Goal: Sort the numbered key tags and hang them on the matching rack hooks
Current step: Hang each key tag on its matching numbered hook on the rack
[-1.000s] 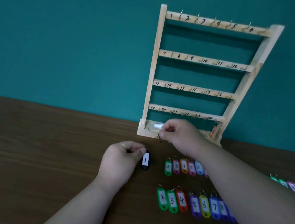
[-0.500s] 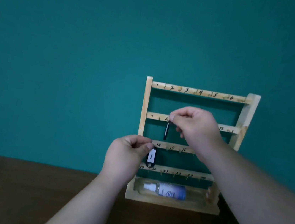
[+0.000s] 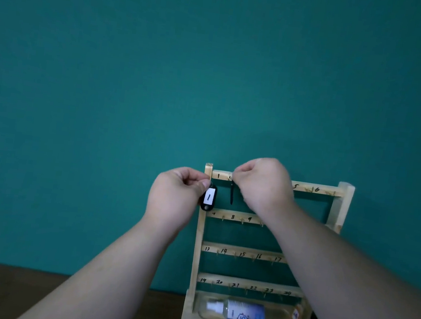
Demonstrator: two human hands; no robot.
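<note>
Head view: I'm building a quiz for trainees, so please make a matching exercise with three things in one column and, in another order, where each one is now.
Things:
1. tag 1
2. edge-on tag
3. bottle

Places:
A. lying in the bottom tray of the rack
B. pinched by the left hand, in front of the rack's left post
C. held by the right hand, hanging just under the top rail

Pairs: 1-B, 2-C, 3-A
</note>
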